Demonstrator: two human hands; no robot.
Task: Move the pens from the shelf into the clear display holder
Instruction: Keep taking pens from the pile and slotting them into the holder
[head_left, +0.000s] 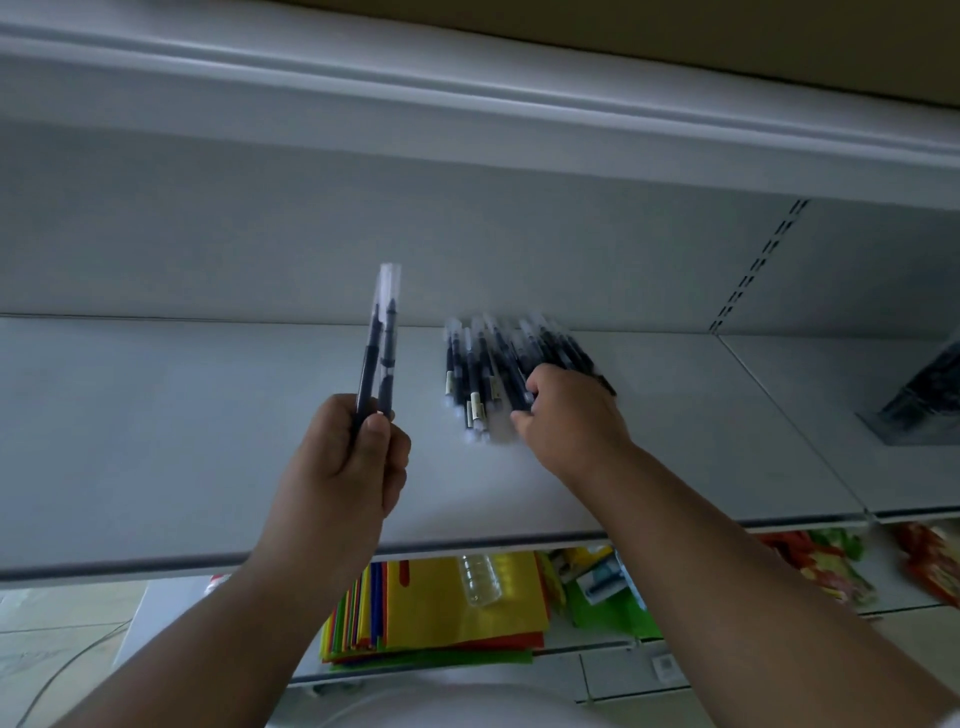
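While both bare arms reach over the shelf edge, the scene reads as follows.

Left hand: left hand raised above the shelf, fingers and thumb curled round the lower ends of two pens, clenched on them.
Held pens: dark barrels, clear caps pointing up, nearly upright, side by side and touching, off the shelf surface.
Right hand: right hand down at the pile of pens, fingers curled onto the near ends of the pens at the pile's right side; looks like a grasp on one or more, exact count blurred.
Pile of pens: lying flat on the grey shelf, near the back wall, fanned roughly front to back, caps away from the person; some have pale labels near the front end.
Spacing: held pens just left of the pile, apart from it.
Clear holder: clear display holder at the far right on the next shelf section, dark contents inside, blurred; well apart from the pile.
Lower shelf: coloured folders stacked below, a clear plastic bottle lying on the yellow one, red and green packets further right.
Image quality: motion blur over pile and right-hand fingers.
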